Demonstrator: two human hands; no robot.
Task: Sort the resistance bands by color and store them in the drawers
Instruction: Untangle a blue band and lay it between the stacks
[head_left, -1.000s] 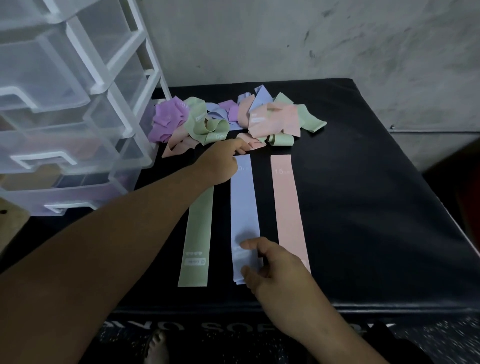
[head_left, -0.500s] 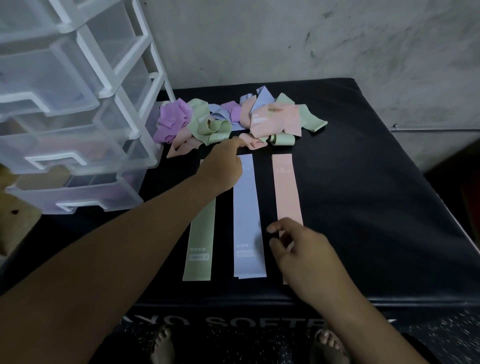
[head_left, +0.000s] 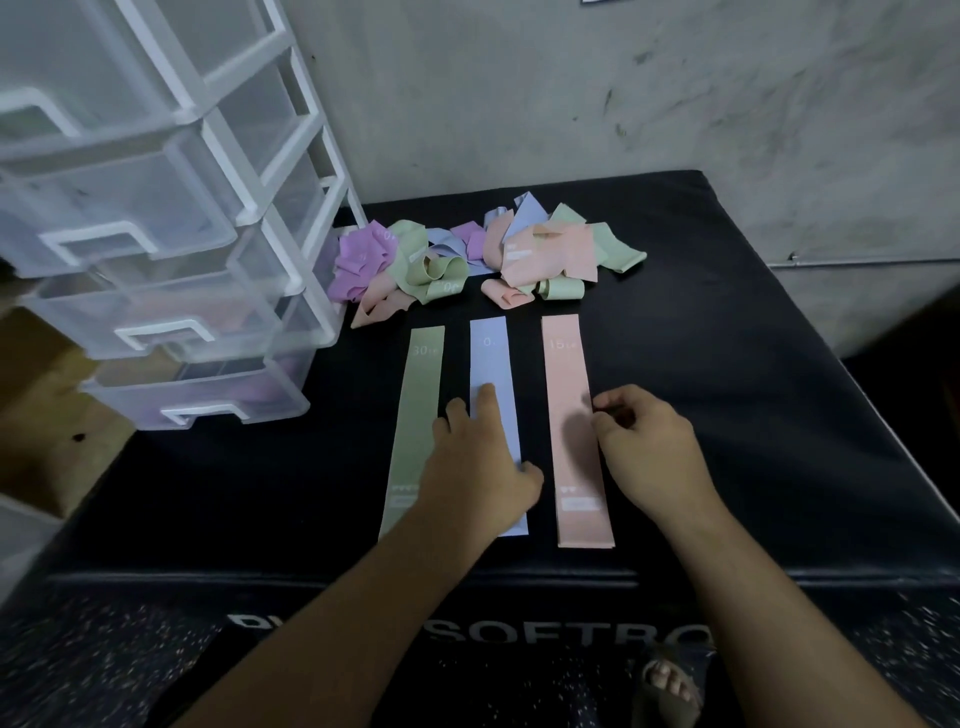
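Note:
Three bands lie flat side by side on the black box: a green band, a blue band and a pink band. My left hand rests flat on the blue band's lower half, fingers straight, its edge over the green one. My right hand hovers at the pink band's right edge with fingers loosely curled, holding nothing that I can see. A tangled pile of bands in purple, green, blue and pink lies at the back of the box.
A clear plastic drawer unit with white handles stands at the left, its drawers partly open; pink shows in one, purple in the lowest. A concrete wall stands behind. The box's front edge is near my arms, a foot below.
My left hand has come back from the far end of the blue band to its lower half. My right hand has moved from the blue band across to the pink band's right edge.

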